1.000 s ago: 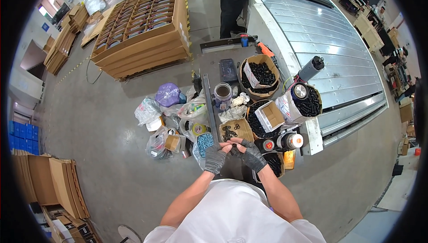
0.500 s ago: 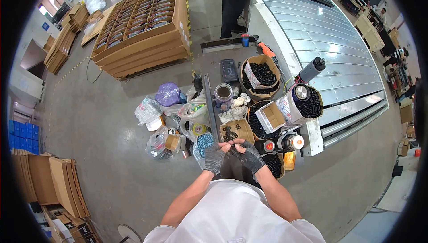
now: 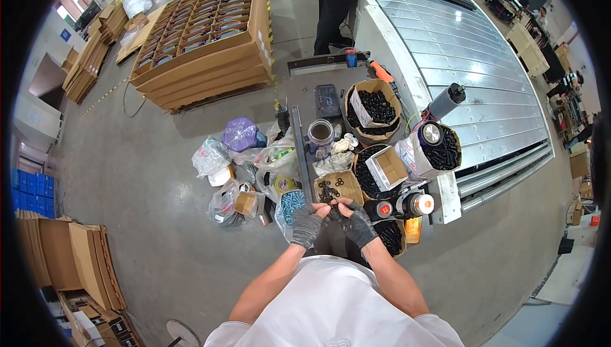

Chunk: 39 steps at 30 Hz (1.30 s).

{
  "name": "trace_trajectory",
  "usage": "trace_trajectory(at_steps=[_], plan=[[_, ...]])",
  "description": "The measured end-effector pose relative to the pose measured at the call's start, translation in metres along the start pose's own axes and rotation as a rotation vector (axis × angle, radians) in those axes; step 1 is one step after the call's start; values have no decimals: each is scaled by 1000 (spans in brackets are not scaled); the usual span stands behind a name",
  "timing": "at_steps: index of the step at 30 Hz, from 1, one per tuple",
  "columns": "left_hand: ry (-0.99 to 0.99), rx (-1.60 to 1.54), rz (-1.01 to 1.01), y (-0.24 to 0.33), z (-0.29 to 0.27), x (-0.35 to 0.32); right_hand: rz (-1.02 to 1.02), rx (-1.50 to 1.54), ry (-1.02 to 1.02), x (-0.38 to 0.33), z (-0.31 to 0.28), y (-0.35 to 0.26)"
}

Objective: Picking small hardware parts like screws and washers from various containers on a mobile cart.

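Both hands wear dark grey fingerless gloves and meet close together in front of my body. The fingers of my left hand [image 3: 309, 227] are pinched, and so are those of my right hand [image 3: 356, 225]. Whatever sits between the fingertips is small and dark, too small to make out. Just beyond them lies a shallow cardboard box [image 3: 347, 186] with several small black rings [image 3: 329, 191] in it. A long grey metal bar [image 3: 301, 149] runs away from me beside my left hand. Left of that hand is a bag of blue screw-like parts [image 3: 293, 205].
Boxes of black parts [image 3: 377, 106], a white carton [image 3: 387, 167] and bottles [image 3: 420, 204] crowd the right side. Plastic bags [image 3: 228, 205] lie left. A roller conveyor [image 3: 471, 48] stands at right, a person [image 3: 335, 3] beside it. A large partitioned carton [image 3: 203, 35] is far left.
My hands stay at nearly the same spot, with only slight finger movement. The person by the conveyor has shifted an arm a little.
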<state>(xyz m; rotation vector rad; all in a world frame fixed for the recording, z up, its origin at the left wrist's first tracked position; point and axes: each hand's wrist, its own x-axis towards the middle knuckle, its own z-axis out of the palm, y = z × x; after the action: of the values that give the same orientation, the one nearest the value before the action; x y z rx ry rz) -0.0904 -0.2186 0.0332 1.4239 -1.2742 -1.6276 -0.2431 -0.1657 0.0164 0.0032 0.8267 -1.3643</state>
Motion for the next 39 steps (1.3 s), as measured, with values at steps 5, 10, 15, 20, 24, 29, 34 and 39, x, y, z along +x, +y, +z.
trace_trajectory(at_steps=[5,10,15,20,24,29,34,39], plan=[[-9,-138,-91,10,2,-4,-22,1,49,0,-2,1],[-12,-303,-214,5,2,-3,-31,-47,59,-4,3,0],[-92,-673,-486,-15,1,4,-29,-35,42,-7,8,1],[-119,-675,-568,-14,1,2,24,-101,27,-8,3,4],[-125,-718,-577,-17,-3,4,-12,-133,6,-9,7,5],[-134,-688,-572,-17,-1,3,-86,-383,66,-10,16,2],[-122,-621,-426,-28,-4,10,77,-97,-36,-9,27,-4],[-137,-537,-426,-21,-2,7,18,-194,109,-6,20,-1]])
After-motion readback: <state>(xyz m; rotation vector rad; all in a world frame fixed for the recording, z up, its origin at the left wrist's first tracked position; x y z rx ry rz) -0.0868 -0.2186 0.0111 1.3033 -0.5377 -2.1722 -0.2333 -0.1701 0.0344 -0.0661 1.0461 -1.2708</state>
